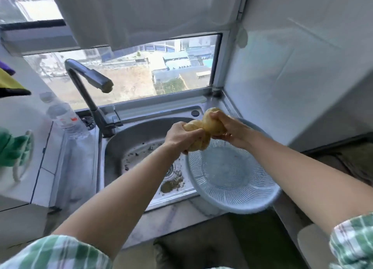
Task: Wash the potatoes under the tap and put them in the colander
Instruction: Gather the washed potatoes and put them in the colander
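Both hands hold yellow-brown potatoes together above the far rim of the pale blue colander. My left hand grips potatoes from the left, fingers curled round them. My right hand grips a larger potato from the right. The potatoes press against each other; how many there are I cannot tell. The colander sits tilted at the sink's right side, and nothing shows inside it. The tap stands at the back left, its spout off to the left of the hands, with no water visible.
The steel sink has dirt and peel scraps round its drain. A clear plastic bottle stands left of the tap. Green cloth hangs at the far left. A window runs behind the sink, and a white tiled wall closes the right side.
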`<state>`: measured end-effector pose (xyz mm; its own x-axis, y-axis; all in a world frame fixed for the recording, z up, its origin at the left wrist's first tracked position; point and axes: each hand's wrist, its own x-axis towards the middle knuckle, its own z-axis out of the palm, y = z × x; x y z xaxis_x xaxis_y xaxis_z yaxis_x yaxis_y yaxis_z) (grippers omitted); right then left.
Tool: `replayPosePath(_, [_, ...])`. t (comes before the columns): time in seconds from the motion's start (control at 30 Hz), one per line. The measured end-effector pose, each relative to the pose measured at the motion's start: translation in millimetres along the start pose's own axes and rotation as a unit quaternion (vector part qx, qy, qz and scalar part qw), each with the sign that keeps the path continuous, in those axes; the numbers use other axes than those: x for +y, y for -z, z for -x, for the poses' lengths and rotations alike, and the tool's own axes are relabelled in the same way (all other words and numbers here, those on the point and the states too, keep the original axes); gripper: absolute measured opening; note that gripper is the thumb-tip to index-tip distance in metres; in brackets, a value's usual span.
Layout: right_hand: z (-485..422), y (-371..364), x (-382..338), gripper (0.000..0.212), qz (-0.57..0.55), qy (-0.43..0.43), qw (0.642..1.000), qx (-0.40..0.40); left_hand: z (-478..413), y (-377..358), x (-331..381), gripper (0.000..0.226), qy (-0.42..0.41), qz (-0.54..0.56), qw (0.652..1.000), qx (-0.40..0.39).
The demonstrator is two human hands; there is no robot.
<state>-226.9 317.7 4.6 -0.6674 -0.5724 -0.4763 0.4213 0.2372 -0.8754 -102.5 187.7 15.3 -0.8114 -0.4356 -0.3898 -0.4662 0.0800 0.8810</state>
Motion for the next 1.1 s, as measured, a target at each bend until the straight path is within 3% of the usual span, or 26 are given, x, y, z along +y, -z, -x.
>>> replayPosePath(0.07, [5.6, 30.9, 10.9, 0.072, -0.006, -0.014, 1.0, 0.027, -4.4, -32.3, 2.7, 0.034, 0.012, -0.01, 1.0, -0.017])
replayPosePath(0.17, [8.4, 63.6, 37.7, 0.051, -0.026, -0.049, 0.996, 0.065, -15.1, -70.7, -6.3, 0.023, 0.04, -0.018, 0.998, -0.045])
replayPosePath(0.27, [4.2, 80.2, 67.2, 0.081, -0.051, -0.089, 0.99, 0.094, -25.0, -94.8, -24.7, 0.026, 0.085, -0.014, 0.994, -0.063])
replayPosePath(0.37, [-10.1, 90.9, 93.2, 0.11, -0.038, -0.109, 0.987, 0.108, -31.5, -106.9, -37.0, 0.06, 0.11, 0.0, 0.992, -0.059])
replayPosePath(0.43, [-20.2, 95.6, 104.9, 0.111, -0.042, -0.105, 0.988, 0.106, -36.0, -110.0, -41.8, 0.077, 0.107, 0.001, 0.993, -0.049])
replayPosePath(0.6, [-16.9, 95.3, 96.6, 0.106, -0.038, -0.119, 0.988, 0.095, -39.4, -109.6, -40.1, 0.088, 0.103, -0.033, 0.992, -0.063])
replayPosePath(0.83, [7.7, 104.9, 77.9, 0.083, 0.168, -0.161, 0.967, 0.104, -41.0, -102.6, -42.7, 0.104, 0.149, -0.207, 0.965, -0.066])
replayPosePath(1.0, [26.7, 105.0, 73.6, 0.07, 0.345, -0.179, 0.919, 0.069, -22.2, -105.3, -47.7, 0.115, 0.121, -0.376, 0.915, -0.079])
replayPosePath(1.1, [30.6, 100.5, 79.4, 0.068, 0.429, -0.174, 0.884, 0.061, -15.7, -113.4, -51.4, 0.11, 0.089, -0.437, 0.891, -0.081])
